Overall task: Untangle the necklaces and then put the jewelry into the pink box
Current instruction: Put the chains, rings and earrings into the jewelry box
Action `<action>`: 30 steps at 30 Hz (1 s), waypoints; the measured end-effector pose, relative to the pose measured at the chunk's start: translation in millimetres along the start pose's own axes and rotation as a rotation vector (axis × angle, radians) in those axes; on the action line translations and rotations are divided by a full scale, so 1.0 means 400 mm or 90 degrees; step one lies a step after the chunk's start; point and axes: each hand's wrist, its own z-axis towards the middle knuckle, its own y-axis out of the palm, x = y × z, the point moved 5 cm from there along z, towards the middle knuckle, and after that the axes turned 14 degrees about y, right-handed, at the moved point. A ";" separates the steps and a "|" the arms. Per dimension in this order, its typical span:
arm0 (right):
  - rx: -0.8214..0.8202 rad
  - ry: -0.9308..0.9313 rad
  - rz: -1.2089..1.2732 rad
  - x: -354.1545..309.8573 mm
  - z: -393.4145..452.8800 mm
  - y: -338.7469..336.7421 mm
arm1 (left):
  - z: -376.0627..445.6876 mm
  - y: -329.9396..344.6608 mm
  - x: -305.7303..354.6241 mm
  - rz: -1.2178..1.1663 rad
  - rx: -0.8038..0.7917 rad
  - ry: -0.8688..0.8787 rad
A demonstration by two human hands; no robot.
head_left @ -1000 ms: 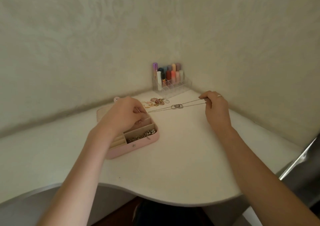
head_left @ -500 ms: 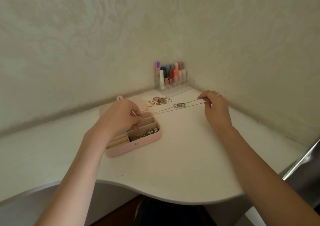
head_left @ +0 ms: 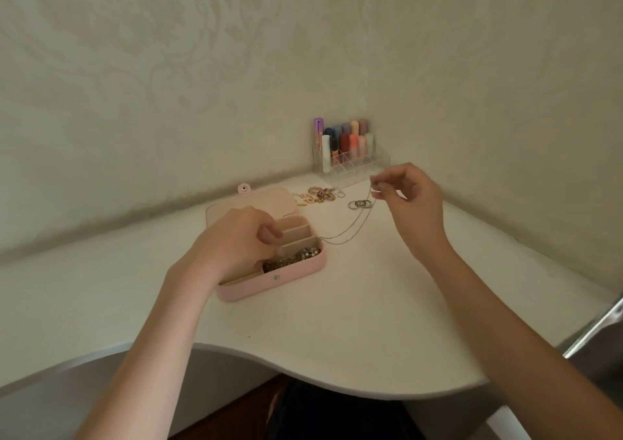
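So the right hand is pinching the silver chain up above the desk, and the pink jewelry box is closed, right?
Not quite: the head view shows the pink jewelry box open, lid laid back. The right hand does pinch the silver chain above the desk.

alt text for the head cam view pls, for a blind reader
A right hand pinches a thin silver necklace that trails into an open pink box on a white table, where the left hand reaches in.

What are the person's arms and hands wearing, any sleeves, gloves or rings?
Both forearms are bare all the way to the bottom edge of the picture: no sleeves, gloves, watch or bracelets show. The left hand shows no ring. The right hand is too blurred to tell whether it wears one.
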 end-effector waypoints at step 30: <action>-0.411 0.032 -0.291 0.005 -0.058 0.210 | -0.044 0.038 -0.017 -0.102 0.183 -0.024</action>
